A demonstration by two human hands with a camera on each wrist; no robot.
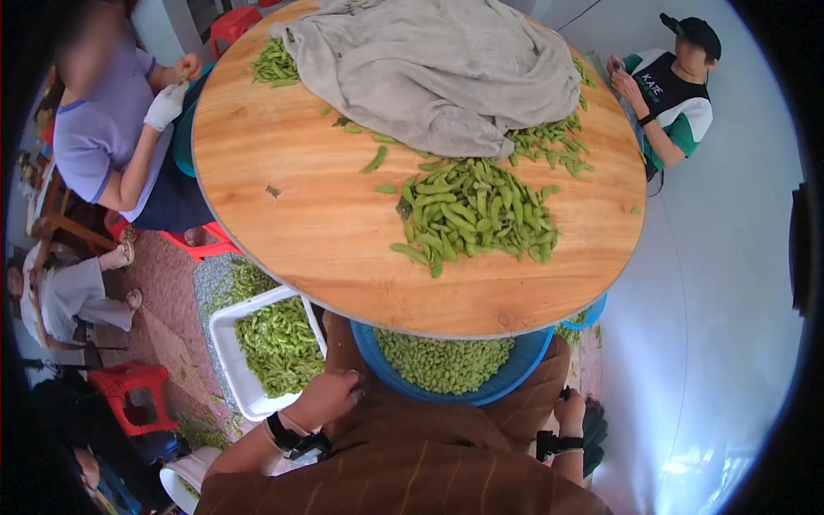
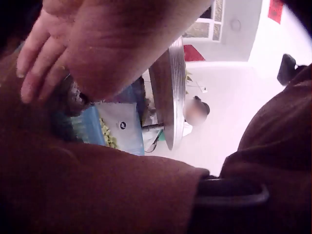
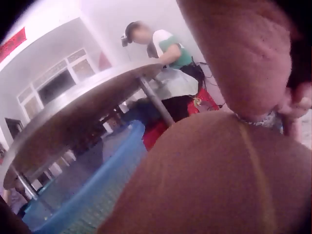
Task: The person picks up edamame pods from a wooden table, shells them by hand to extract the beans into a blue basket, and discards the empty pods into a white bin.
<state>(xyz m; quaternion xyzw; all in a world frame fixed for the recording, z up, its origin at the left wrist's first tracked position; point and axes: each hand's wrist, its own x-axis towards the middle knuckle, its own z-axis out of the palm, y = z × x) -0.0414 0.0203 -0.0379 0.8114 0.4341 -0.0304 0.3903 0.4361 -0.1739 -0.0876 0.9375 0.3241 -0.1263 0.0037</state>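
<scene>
My left hand (image 1: 330,399) rests low over my left thigh; its fingers (image 2: 36,66) extend loosely in the left wrist view. A dark, shiny piece (image 2: 78,97) shows by its thumb. Beside my right thigh is my right hand (image 1: 569,410), loosely bent, with a similar silvery piece (image 3: 265,119) by its fingers in the right wrist view. Between my knees sits a blue basin (image 1: 365,343) of shelled green beans (image 1: 451,365). On the round wooden table (image 1: 292,206) ahead lies a pile of edamame pods (image 1: 481,210).
A grey cloth (image 1: 429,69) covers part of the tabletop, with pods around it. At my left stands a white crate (image 1: 249,386) of pods, near a red stool (image 1: 137,399). One person (image 1: 103,137) sits at the left, another (image 1: 669,86) at the right of the table.
</scene>
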